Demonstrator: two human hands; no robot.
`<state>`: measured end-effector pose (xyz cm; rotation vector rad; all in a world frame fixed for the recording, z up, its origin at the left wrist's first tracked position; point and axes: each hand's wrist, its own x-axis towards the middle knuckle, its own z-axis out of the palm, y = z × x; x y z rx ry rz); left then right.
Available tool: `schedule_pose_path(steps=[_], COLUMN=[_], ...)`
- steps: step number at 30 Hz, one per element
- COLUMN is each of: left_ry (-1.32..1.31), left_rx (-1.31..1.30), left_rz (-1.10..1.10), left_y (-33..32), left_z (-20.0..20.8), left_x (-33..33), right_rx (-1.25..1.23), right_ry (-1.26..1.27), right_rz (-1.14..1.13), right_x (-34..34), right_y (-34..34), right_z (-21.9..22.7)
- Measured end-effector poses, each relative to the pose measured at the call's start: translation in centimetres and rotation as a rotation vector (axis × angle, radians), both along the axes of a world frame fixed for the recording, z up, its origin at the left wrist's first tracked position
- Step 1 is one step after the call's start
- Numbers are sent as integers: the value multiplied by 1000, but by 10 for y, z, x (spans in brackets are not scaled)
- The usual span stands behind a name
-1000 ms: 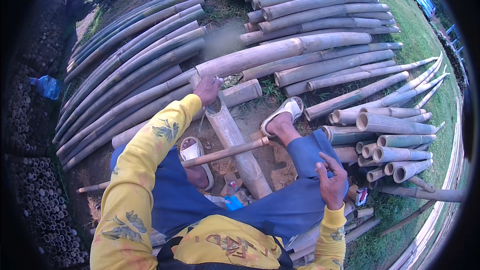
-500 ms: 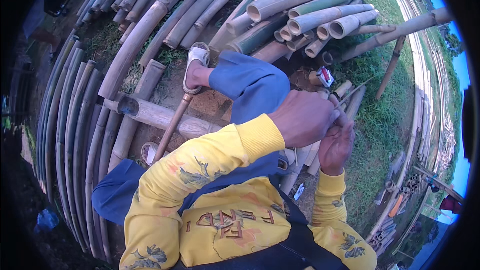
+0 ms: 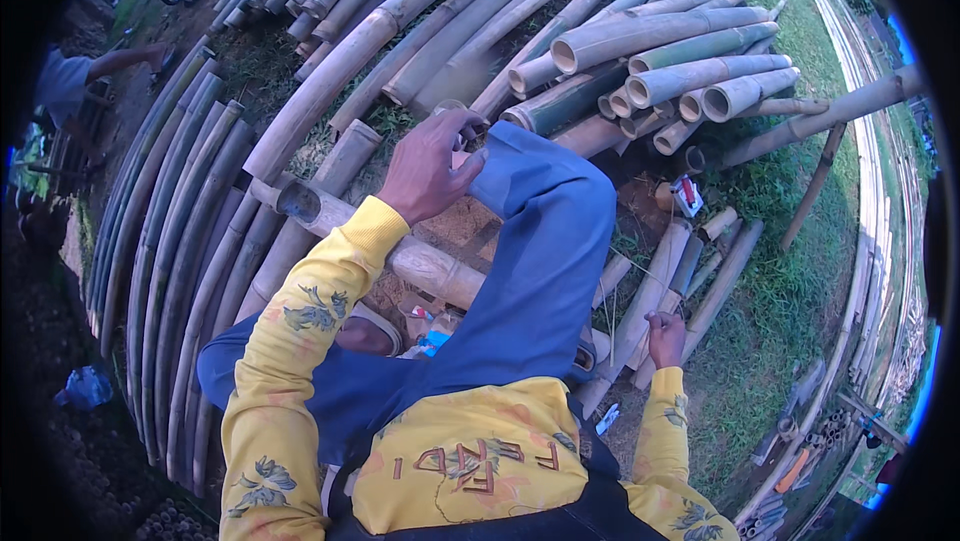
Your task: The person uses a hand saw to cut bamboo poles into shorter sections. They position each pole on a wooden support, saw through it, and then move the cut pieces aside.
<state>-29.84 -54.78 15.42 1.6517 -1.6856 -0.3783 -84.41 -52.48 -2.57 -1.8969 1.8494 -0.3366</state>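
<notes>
My left hand (image 3: 432,169) is raised over my bent left leg, in front of a sandalled foot that it mostly hides. Its thumb stands apart from the curved fingers, and I see nothing held between them. A faint blurred streak lies just beyond the fingertips. Below the wrist, a thick cut bamboo pole (image 3: 430,271) lies across the ground with its hollow end to the left. Lower on the right, my right hand (image 3: 666,339) is closed beside several short bamboo lengths (image 3: 655,286). Thin pale strips (image 3: 612,316) run close by; whether it grips one I cannot make out.
Long bamboo poles (image 3: 165,271) lie in rows on the left. Ahead is a stack of hollow poles (image 3: 620,41). A slanting pole rests on a post (image 3: 815,186) at the right. A small red-and-white pack (image 3: 687,197) lies nearby. Another person (image 3: 75,81) is at far left.
My hands were together over a thin strip; they have parted. The left has swung left and forward, the right has dropped lower. The upright wooden handle near the bamboo no longer shows. The view has shifted.
</notes>
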Motion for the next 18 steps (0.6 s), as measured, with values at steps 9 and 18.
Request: schedule_pose_path(steps=[9,18], left_ry=[-633,-467], left_rx=[372,716], left_rz=[711,701], left_y=[62,42], left_z=[-99,-124], left_x=[280,317], right_rx=[-79,-276], right_ry=[3,-300], right_rz=[20,93], right_x=[106,206], right_y=[-46,-88], right_z=[38,131])
